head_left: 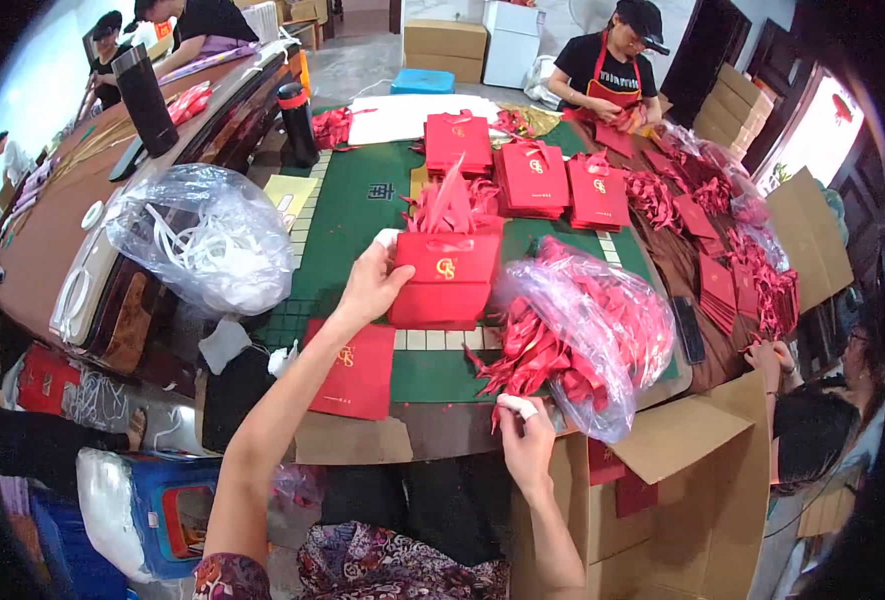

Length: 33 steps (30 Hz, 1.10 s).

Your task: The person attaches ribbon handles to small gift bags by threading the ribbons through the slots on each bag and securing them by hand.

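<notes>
My left hand is closed on the upper left side of a small red paper bag, which has gold print and a pink-red ribbon across its top edge. My right hand is lower, by the front edge of the table, with thumb and finger pinched on a bit of red ribbon. White wrapping covers a fingertip on each hand. Just beyond my right hand, red ribbons spill from a clear plastic bag. Another red paper bag lies flat beneath my left forearm.
Stacks of red bags stand farther back on the green table. A plastic bag of white cords is at left, near a black bottle. An open carton stands at lower right. Co-workers sit around.
</notes>
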Each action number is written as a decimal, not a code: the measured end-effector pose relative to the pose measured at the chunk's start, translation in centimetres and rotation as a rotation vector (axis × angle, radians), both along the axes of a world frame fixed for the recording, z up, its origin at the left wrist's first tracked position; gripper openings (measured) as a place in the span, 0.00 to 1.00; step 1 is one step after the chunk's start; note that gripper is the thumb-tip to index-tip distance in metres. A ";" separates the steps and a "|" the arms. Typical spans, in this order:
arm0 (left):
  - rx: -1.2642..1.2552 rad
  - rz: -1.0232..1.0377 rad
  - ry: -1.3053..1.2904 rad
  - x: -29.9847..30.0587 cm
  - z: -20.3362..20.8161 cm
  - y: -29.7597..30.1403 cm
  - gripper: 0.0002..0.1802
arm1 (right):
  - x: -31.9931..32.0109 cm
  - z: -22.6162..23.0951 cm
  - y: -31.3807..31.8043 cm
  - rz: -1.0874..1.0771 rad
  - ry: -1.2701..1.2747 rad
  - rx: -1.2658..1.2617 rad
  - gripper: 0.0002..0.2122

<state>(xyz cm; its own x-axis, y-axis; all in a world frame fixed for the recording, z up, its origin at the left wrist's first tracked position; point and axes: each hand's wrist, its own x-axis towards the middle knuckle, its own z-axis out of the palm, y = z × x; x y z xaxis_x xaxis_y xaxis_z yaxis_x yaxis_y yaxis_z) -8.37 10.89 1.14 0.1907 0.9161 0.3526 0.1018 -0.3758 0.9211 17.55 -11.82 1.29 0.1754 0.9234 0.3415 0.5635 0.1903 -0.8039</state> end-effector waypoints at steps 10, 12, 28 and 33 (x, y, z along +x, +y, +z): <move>0.057 0.363 0.541 2.3 -0.8 -1.8 0.25 | -2.0 -0.9 6.8 -0.044 -0.539 0.200 0.13; 0.164 0.422 0.637 1.6 -1.0 -2.1 0.25 | -2.6 -1.1 7.4 -0.033 -0.635 0.147 0.13; 0.323 0.196 0.917 -4.2 -0.8 -13.0 0.26 | -3.6 -0.1 -1.3 0.069 -0.361 0.203 0.10; 0.344 0.200 0.828 -0.1 -1.4 -16.6 0.28 | -4.5 -1.9 -2.2 0.087 -0.240 0.022 0.10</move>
<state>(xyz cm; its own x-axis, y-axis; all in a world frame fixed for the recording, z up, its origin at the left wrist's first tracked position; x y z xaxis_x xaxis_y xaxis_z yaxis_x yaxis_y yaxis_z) -8.47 -5.67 -0.30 0.3528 0.8290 0.4339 0.7719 -0.5200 0.3658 13.06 -14.03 -0.66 0.0071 0.9232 0.3842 0.7182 0.2626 -0.6443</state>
